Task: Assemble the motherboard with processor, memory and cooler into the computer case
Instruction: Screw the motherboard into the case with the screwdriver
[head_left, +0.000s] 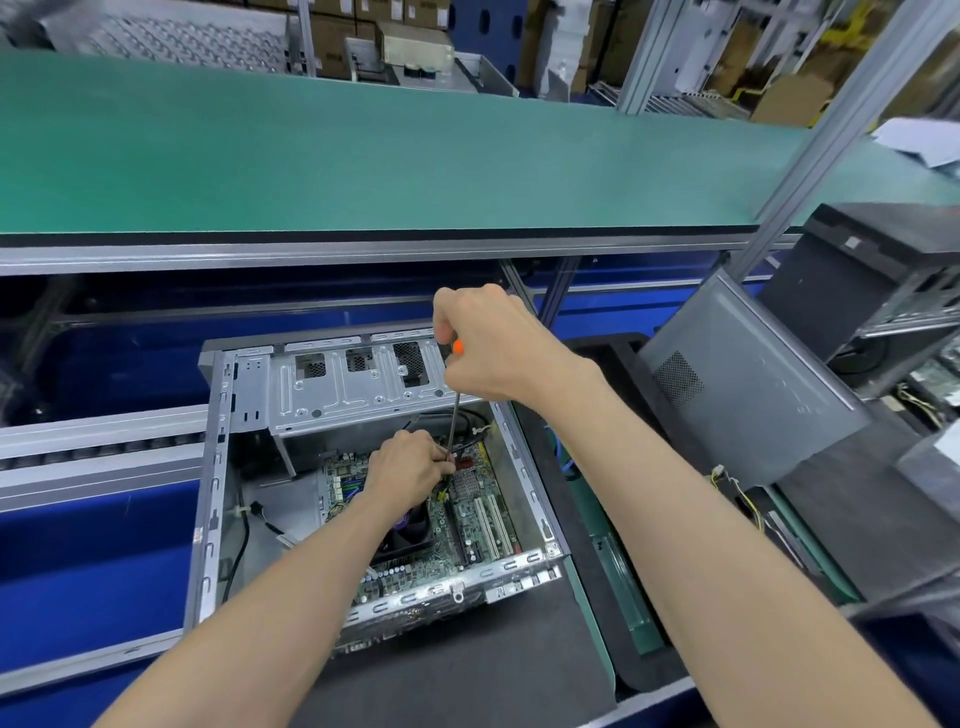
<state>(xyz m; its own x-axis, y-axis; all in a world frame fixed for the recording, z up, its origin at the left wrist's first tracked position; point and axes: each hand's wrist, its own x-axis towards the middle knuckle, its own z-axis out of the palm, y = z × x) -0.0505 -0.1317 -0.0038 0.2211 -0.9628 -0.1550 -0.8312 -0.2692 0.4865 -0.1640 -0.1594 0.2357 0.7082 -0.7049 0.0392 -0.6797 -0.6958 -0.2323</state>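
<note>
Screwdriver (455, 410) is gripped at its orange-ended handle by right hand (488, 348); its tip is pinched by left hand (410, 467) over motherboard (467, 514), seated inside open computer case (218, 467) on black mat (467, 670).

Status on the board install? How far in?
Done: motherboard lies inside the open computer case, cooler already on it. In hand: right hand grips the screwdriver, its tip down at the board's far edge, where the left hand steadies it. Left: any other screws, which I cannot count; side panel leans off to the right.
</note>
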